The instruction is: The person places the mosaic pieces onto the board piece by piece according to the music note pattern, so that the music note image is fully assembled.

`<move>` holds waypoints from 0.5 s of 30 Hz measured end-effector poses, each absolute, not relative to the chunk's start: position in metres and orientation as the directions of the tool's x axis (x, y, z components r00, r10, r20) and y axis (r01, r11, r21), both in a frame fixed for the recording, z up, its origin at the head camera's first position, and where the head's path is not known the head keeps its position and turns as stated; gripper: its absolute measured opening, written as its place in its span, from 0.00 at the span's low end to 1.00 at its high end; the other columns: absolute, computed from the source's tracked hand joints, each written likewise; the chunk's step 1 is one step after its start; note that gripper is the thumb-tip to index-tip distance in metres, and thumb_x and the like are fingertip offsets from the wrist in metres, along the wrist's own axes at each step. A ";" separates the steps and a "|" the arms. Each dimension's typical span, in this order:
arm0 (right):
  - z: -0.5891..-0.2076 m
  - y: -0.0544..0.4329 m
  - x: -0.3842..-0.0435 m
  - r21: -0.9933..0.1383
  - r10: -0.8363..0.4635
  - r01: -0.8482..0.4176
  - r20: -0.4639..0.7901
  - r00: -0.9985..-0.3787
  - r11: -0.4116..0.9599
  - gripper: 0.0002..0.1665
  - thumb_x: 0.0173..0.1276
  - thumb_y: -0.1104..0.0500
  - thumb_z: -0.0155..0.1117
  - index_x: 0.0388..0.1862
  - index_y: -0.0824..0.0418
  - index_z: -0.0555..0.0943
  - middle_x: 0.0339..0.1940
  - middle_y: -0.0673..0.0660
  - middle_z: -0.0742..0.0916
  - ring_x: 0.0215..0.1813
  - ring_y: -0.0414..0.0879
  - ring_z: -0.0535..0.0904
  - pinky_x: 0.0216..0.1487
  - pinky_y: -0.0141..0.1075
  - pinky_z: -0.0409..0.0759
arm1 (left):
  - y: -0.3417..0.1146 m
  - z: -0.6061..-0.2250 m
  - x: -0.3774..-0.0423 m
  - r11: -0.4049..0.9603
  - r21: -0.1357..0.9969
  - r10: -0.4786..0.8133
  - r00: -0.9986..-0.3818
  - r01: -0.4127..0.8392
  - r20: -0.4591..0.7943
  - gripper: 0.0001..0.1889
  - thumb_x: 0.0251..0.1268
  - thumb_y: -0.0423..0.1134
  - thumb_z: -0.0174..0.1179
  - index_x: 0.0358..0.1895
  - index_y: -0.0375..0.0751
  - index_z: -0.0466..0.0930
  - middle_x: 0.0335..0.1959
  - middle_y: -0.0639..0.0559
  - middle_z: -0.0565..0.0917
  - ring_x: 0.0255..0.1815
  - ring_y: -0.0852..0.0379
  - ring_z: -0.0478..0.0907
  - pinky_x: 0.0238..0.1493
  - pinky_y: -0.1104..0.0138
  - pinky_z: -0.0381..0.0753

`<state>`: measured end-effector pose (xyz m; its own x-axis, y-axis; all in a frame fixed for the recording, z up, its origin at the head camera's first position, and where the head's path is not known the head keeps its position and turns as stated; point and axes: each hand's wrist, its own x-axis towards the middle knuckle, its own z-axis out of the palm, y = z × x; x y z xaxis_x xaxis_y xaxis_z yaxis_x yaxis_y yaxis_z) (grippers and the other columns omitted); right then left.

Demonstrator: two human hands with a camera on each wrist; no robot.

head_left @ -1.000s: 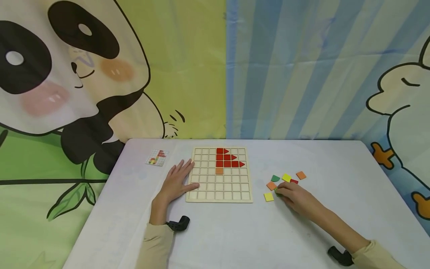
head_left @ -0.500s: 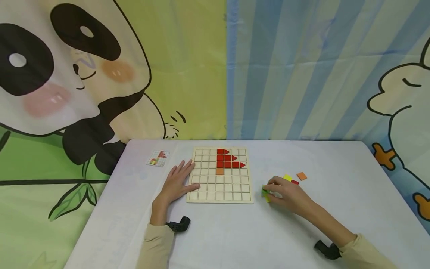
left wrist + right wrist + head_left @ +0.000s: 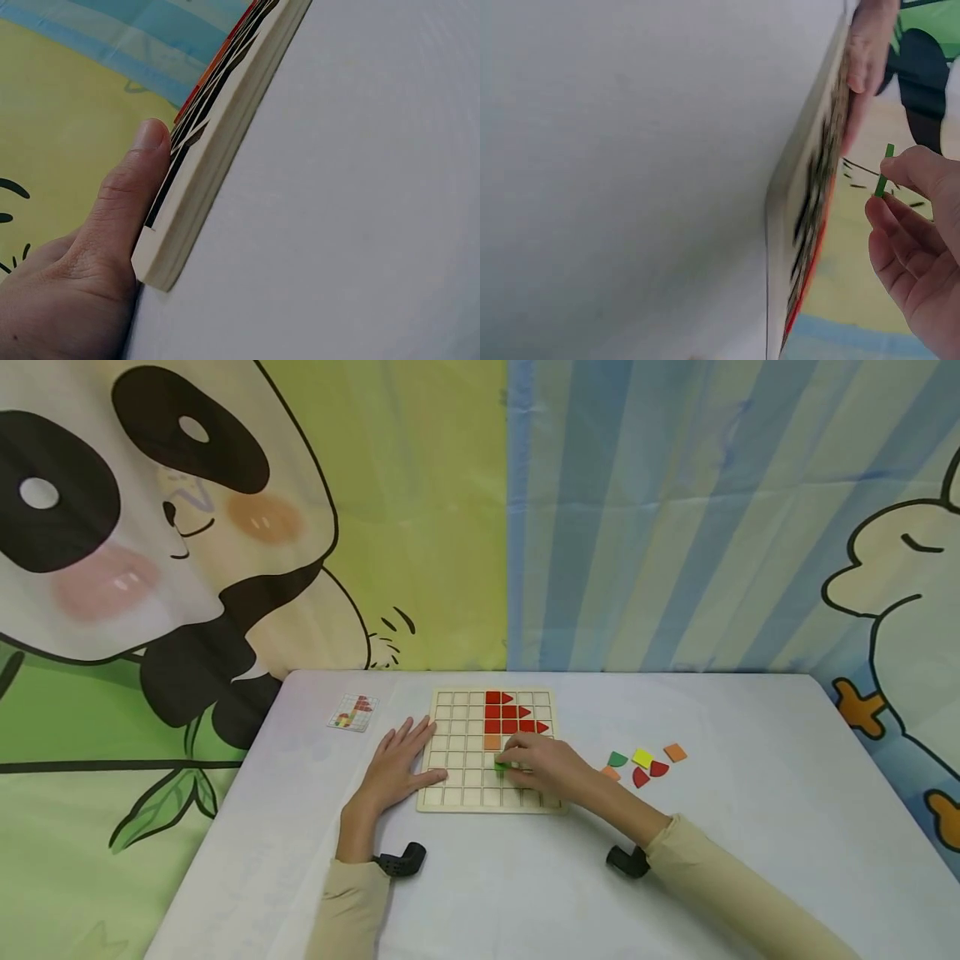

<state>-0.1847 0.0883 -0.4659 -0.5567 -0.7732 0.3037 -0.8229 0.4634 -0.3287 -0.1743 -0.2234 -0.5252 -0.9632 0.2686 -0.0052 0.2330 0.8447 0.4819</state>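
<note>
My right hand point(image 3: 546, 767) pinches a small green tile point(image 3: 500, 767) between thumb and fingertips, over the middle of the wooden grid board point(image 3: 450, 804). In the right wrist view the tile point(image 3: 885, 171) appears edge-on, apart from the board. My left hand point(image 3: 397, 764) lies with its fingers spread at the board's left side. The left wrist view has its thumb point(image 3: 124, 187) resting along the board's edge. Red squares and red pointed pieces point(image 3: 510, 727) fill parts of the upper rows, with an orange square point(image 3: 492, 742) below them.
Right of the board lie loose tiles: a green rounded piece point(image 3: 617, 759), a yellow square point(image 3: 642, 758), two red rounded pieces point(image 3: 659, 769) and an orange square point(image 3: 676, 752). Another orange tile point(image 3: 611, 773) is partly covered by the forearm. A pattern card point(image 3: 353, 712) lies left.
My right hand has picked up the green tile from the loose pieces and carried it left over the board. Two red rounded pieces are now uncovered. My left hand has stayed put.
</note>
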 end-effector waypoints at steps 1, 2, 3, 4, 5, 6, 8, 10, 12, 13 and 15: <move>-0.468 0.083 -0.188 -0.316 -0.784 -0.827 0.287 -0.550 0.465 0.12 0.66 0.63 0.75 0.48 0.59 0.90 0.45 0.54 0.88 0.42 0.46 0.85 0.38 0.31 0.84 | -0.223 -0.526 -0.175 0.845 0.481 0.268 -0.963 0.232 -0.006 0.51 0.63 0.62 0.68 0.83 0.44 0.55 0.85 0.48 0.55 0.87 0.41 0.44 0.84 0.42 0.40; -0.470 0.079 -0.191 -0.306 -0.792 -0.830 0.273 -0.546 0.467 0.11 0.66 0.63 0.74 0.47 0.59 0.90 0.45 0.54 0.88 0.42 0.46 0.85 0.37 0.30 0.84 | -0.223 -0.526 -0.175 0.846 0.480 0.267 -0.964 0.231 -0.008 0.51 0.63 0.63 0.67 0.83 0.45 0.55 0.85 0.48 0.55 0.87 0.42 0.44 0.85 0.42 0.40; -0.472 0.075 -0.193 -0.290 -0.798 -0.833 0.262 -0.542 0.471 0.10 0.67 0.63 0.74 0.47 0.59 0.90 0.45 0.54 0.88 0.42 0.46 0.85 0.37 0.30 0.84 | -0.223 -0.526 -0.175 0.846 0.481 0.269 -0.963 0.232 -0.010 0.51 0.63 0.63 0.67 0.84 0.45 0.55 0.85 0.48 0.55 0.87 0.42 0.44 0.85 0.42 0.40; -0.473 0.072 -0.196 -0.275 -0.803 -0.836 0.252 -0.540 0.476 0.09 0.67 0.63 0.73 0.46 0.59 0.90 0.45 0.55 0.88 0.42 0.46 0.86 0.37 0.29 0.84 | -0.223 -0.526 -0.175 0.845 0.481 0.272 -0.962 0.233 -0.010 0.51 0.63 0.63 0.67 0.83 0.45 0.55 0.85 0.48 0.55 0.87 0.42 0.44 0.85 0.42 0.40; -0.474 0.070 -0.197 -0.265 -0.803 -0.834 0.244 -0.543 0.483 0.09 0.67 0.63 0.73 0.46 0.59 0.91 0.44 0.55 0.88 0.42 0.46 0.86 0.36 0.29 0.84 | -0.223 -0.526 -0.175 0.844 0.483 0.272 -0.962 0.232 -0.013 0.51 0.63 0.63 0.67 0.84 0.45 0.55 0.86 0.48 0.54 0.87 0.42 0.43 0.85 0.43 0.40; -0.475 0.068 -0.198 -0.256 -0.803 -0.833 0.237 -0.546 0.491 0.09 0.67 0.63 0.73 0.46 0.59 0.91 0.44 0.55 0.88 0.42 0.46 0.86 0.36 0.29 0.84 | -0.223 -0.526 -0.175 0.842 0.487 0.273 -0.962 0.232 -0.015 0.51 0.63 0.63 0.67 0.84 0.45 0.55 0.86 0.49 0.54 0.87 0.42 0.43 0.85 0.43 0.39; -0.475 0.065 -0.200 -0.249 -0.801 -0.826 0.222 -0.556 0.505 0.09 0.67 0.63 0.73 0.46 0.59 0.91 0.44 0.54 0.88 0.43 0.46 0.86 0.37 0.30 0.85 | -0.223 -0.526 -0.175 0.843 0.487 0.272 -0.962 0.228 -0.019 0.52 0.63 0.64 0.67 0.84 0.46 0.54 0.86 0.49 0.54 0.88 0.43 0.43 0.85 0.43 0.39; -0.476 0.063 -0.202 -0.251 -0.801 -0.823 0.212 -0.560 0.509 0.09 0.68 0.64 0.73 0.46 0.59 0.92 0.44 0.54 0.88 0.44 0.46 0.86 0.39 0.30 0.85 | -0.223 -0.526 -0.175 0.845 0.484 0.270 -0.963 0.227 -0.020 0.52 0.62 0.64 0.67 0.84 0.46 0.54 0.86 0.50 0.54 0.88 0.43 0.43 0.85 0.43 0.39; -0.476 0.061 -0.203 -0.259 -0.802 -0.821 0.205 -0.561 0.509 0.09 0.68 0.64 0.72 0.46 0.59 0.92 0.44 0.54 0.88 0.45 0.46 0.85 0.40 0.30 0.86 | -0.224 -0.525 -0.175 0.848 0.477 0.270 -0.963 0.229 -0.018 0.52 0.62 0.65 0.67 0.84 0.46 0.54 0.86 0.50 0.54 0.88 0.43 0.43 0.85 0.43 0.40; -0.477 0.061 -0.203 -0.263 -0.803 -0.821 0.204 -0.560 0.506 0.09 0.68 0.64 0.72 0.46 0.59 0.92 0.44 0.54 0.88 0.45 0.46 0.85 0.40 0.30 0.86 | -0.224 -0.525 -0.175 0.850 0.473 0.271 -0.962 0.231 -0.017 0.52 0.62 0.64 0.67 0.84 0.46 0.54 0.86 0.49 0.54 0.87 0.43 0.43 0.85 0.43 0.40; -0.477 0.060 -0.203 -0.265 -0.804 -0.822 0.205 -0.558 0.503 0.08 0.69 0.64 0.72 0.45 0.60 0.92 0.44 0.54 0.88 0.45 0.47 0.85 0.41 0.30 0.85 | -0.225 -0.525 -0.174 0.851 0.470 0.273 -0.962 0.234 -0.016 0.52 0.62 0.64 0.68 0.84 0.45 0.54 0.86 0.49 0.55 0.87 0.43 0.44 0.85 0.43 0.40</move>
